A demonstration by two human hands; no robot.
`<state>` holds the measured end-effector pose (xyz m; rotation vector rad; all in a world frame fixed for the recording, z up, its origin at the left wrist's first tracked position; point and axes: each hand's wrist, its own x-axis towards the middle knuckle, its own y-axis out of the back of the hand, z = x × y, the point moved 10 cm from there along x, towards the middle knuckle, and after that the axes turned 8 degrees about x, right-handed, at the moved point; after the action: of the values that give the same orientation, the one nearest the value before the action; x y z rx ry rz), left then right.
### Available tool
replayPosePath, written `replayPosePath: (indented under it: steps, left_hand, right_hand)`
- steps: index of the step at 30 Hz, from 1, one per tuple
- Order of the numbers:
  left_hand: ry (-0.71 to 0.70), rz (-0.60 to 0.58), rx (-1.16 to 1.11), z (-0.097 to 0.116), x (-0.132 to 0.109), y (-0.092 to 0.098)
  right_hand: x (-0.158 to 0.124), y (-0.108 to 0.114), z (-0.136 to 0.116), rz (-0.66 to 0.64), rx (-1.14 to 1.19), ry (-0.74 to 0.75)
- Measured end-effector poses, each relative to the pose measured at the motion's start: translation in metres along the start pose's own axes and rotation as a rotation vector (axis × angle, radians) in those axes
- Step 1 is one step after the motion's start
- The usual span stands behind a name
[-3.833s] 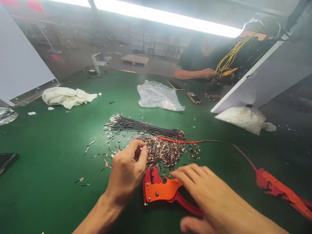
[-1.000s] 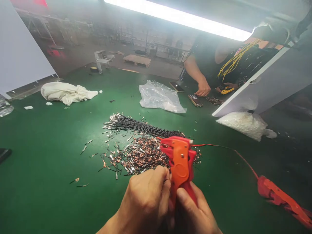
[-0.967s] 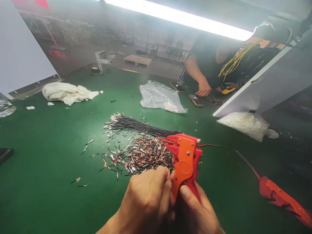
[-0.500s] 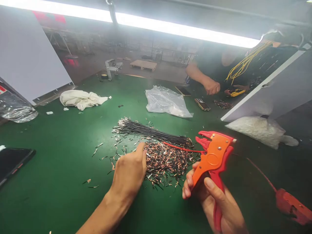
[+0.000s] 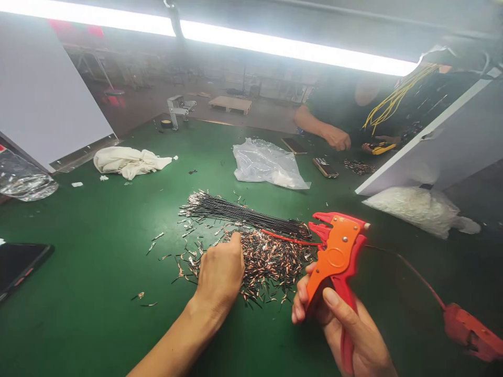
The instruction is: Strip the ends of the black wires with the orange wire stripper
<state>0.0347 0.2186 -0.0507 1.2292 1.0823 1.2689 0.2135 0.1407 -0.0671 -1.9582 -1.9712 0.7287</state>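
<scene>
My right hand [image 5: 346,324] is wrapped round the handles of an orange and red wire stripper [image 5: 337,256], its jaws pointing left. My left hand [image 5: 222,267] is closed at the left side of a pile of cut black wire ends [image 5: 271,262] with copper-coloured strands. Its fingertips are hidden, so whatever they hold does not show. Just beyond the pile lies a bundle of black wires [image 5: 247,212] with metal terminals at its left end. A red wire [image 5: 288,240] crosses the top of the pile toward the stripper.
A second red tool [image 5: 471,332] rests at the right. On the green table [image 5: 90,272] are a phone [image 5: 21,267], a white cloth [image 5: 129,161], a plastic bag [image 5: 269,165] and a filled bag [image 5: 416,207]. Across the table, a co-worker's hand [image 5: 337,137] is near yellow-handled pliers [image 5: 383,148].
My left hand has moved slightly right along the pile, still closed. The wire stripper in my right hand has shifted a little to the left.
</scene>
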Motion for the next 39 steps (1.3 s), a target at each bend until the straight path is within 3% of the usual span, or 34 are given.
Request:
replayPosePath:
  steps: [5,8,12,15,17,19,21,27,33,39]
  left_hand:
    - [-0.092,0.079,-0.103,0.010,-0.007,0.008]
    - [-0.181,0.151,-0.205,0.019,-0.013,0.019]
    - [-0.180,0.287,-0.636,0.009,-0.017,0.038]
    - [-0.064,0.162,-1.107,0.000,-0.013,0.024]
    - [-0.022,0.014,-1.373,0.009,-0.013,0.012]
    - [-0.022,-0.113,-1.499,0.023,-0.018,0.006]
    - [-0.036,-0.143,-1.485,0.032,-0.024,0.005]
    - [-0.125,0.089,-1.305,0.030,-0.032,0.020]
    - [-0.124,0.085,-1.262,0.030,-0.033,0.022]
    - [-0.158,0.083,-1.205,0.035,-0.034,0.026]
  right_hand:
    - [0.001,-0.004,-0.001,-0.073,-0.030,0.014]
    - [0.002,-0.002,-0.003,-0.048,-0.049,0.021]
    - [0.001,-0.002,-0.004,-0.038,-0.061,0.036]
    - [0.002,-0.004,-0.003,-0.063,-0.051,0.037]
    - [0.003,-0.004,-0.003,-0.067,-0.055,0.029]
    - [0.004,-0.004,-0.001,-0.076,-0.065,0.004]
    - [0.003,-0.008,0.002,-0.119,-0.065,-0.033]
    - [-0.004,-0.015,0.010,-0.172,0.022,-0.119]
    - [-0.011,-0.025,0.018,-0.248,0.095,-0.236]
    - [-0.008,-0.022,0.013,-0.198,0.054,-0.240]
